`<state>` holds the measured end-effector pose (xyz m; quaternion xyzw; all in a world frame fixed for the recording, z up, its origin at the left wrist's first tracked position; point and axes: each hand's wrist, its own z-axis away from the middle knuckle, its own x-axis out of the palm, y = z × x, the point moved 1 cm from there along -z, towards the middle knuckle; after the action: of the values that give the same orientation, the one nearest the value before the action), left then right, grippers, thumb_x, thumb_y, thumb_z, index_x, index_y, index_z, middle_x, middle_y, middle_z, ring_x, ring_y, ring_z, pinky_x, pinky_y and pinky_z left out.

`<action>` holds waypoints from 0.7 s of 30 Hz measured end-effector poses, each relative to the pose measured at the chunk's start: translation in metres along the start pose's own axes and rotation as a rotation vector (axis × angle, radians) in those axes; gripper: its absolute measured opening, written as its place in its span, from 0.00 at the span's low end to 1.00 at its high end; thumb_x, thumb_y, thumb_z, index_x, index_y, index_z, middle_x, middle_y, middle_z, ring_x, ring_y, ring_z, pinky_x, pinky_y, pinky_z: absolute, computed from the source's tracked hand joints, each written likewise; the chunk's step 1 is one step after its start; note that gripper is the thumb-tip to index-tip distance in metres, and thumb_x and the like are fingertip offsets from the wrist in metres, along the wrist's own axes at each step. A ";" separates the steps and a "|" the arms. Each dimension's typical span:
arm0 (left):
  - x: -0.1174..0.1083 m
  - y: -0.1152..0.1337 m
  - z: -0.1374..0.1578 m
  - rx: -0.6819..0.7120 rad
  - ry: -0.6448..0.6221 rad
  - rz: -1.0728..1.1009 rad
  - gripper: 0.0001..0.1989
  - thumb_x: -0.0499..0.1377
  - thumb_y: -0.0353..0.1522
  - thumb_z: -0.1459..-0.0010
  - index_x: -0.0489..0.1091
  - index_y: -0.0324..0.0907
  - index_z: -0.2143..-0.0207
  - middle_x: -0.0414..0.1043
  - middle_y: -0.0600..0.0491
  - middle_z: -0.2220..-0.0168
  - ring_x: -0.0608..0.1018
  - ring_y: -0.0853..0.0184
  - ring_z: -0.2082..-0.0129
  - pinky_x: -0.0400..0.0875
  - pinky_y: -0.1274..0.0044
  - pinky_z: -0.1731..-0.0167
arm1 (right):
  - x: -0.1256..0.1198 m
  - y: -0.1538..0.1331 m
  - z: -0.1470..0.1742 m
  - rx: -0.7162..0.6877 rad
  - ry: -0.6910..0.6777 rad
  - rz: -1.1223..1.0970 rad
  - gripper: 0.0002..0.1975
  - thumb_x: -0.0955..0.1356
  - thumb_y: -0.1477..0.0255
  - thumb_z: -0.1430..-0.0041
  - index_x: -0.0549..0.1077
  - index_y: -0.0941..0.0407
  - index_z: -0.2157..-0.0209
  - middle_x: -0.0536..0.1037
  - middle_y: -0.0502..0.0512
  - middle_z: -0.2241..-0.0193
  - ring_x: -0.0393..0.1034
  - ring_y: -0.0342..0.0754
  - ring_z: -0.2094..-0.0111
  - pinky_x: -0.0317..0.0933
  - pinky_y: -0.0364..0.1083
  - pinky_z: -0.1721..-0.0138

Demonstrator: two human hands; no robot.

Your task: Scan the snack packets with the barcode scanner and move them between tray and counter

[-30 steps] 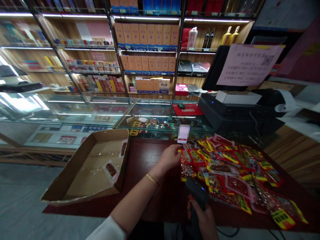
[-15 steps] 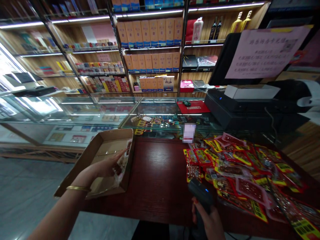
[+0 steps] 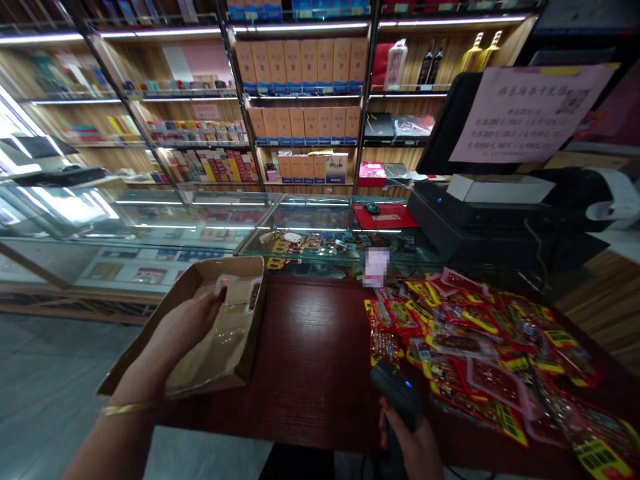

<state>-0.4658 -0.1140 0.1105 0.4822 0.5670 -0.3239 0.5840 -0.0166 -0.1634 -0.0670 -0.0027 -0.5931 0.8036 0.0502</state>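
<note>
My left hand (image 3: 193,323) reaches into a shallow cardboard box (image 3: 241,375) on the left of the table. Its fingers are pinched together at a clear snack packet (image 3: 229,283), mostly hidden behind them, toward the back of the box. Another small packet with dark reddish contents (image 3: 253,295) leans by the box's right wall. Near the table's front edge, my right hand (image 3: 415,443) is wrapped around the handle of a black barcode scanner (image 3: 397,387) showing a blue light. Many red and yellow snack packets (image 3: 465,343) lie heaped to its right.
The dark red table (image 3: 315,347) meets a glass display counter (image 3: 310,220). A monitor with a paper sign (image 3: 525,113) stands at back right above a black cash drawer (image 3: 460,220). A red mat (image 3: 395,217) holds a mouse. Stocked shelves (image 3: 300,100) line the back wall.
My left hand has moved left and back inside the box, away from its right wall, with a packet now at its fingertips. The scanner stays in my right hand, almost unmoved.
</note>
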 end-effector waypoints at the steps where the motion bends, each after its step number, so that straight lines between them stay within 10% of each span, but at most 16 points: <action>1: -0.009 0.008 0.008 -0.042 0.068 0.067 0.17 0.53 0.44 0.37 0.75 0.44 0.62 0.81 0.46 0.68 0.81 0.53 0.66 0.70 0.71 0.65 | -0.001 0.000 -0.001 0.009 -0.023 0.018 0.31 0.75 0.41 0.54 0.78 0.58 0.77 0.76 0.53 0.84 0.69 0.46 0.84 0.61 0.43 0.80; 5: -0.001 0.072 0.046 -0.035 0.108 0.799 0.22 0.58 0.49 0.41 0.74 0.44 0.53 0.81 0.50 0.61 0.80 0.56 0.60 0.73 0.72 0.58 | -0.003 -0.002 -0.002 0.025 -0.046 0.045 0.31 0.74 0.40 0.53 0.76 0.57 0.80 0.75 0.53 0.85 0.70 0.47 0.83 0.63 0.44 0.79; 11: 0.113 0.177 0.081 -0.139 -0.370 1.524 0.22 0.71 0.48 0.52 0.78 0.41 0.63 0.79 0.50 0.69 0.78 0.63 0.71 0.72 0.76 0.69 | 0.002 -0.014 0.005 -0.003 -0.054 0.067 0.30 0.74 0.42 0.51 0.76 0.56 0.80 0.74 0.52 0.86 0.68 0.46 0.84 0.60 0.43 0.80; 15: 0.151 0.186 0.087 -0.208 -0.474 1.592 0.24 0.72 0.48 0.52 0.77 0.40 0.62 0.80 0.50 0.68 0.78 0.67 0.77 0.68 0.78 0.77 | 0.002 -0.022 0.014 0.018 0.003 0.022 0.31 0.74 0.39 0.55 0.76 0.56 0.80 0.74 0.51 0.86 0.68 0.46 0.84 0.61 0.44 0.79; 21: 0.149 0.170 0.077 -0.274 -0.496 1.570 0.27 0.74 0.48 0.54 0.78 0.37 0.60 0.80 0.49 0.69 0.78 0.69 0.79 0.67 0.80 0.80 | -0.010 -0.040 0.026 -0.017 -0.024 0.145 0.33 0.72 0.37 0.54 0.77 0.56 0.81 0.76 0.54 0.86 0.70 0.49 0.82 0.65 0.45 0.74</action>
<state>-0.2599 -0.1056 -0.0093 0.5766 -0.0446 0.1526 0.8014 -0.0055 -0.1774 -0.0218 -0.0365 -0.5986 0.8001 -0.0151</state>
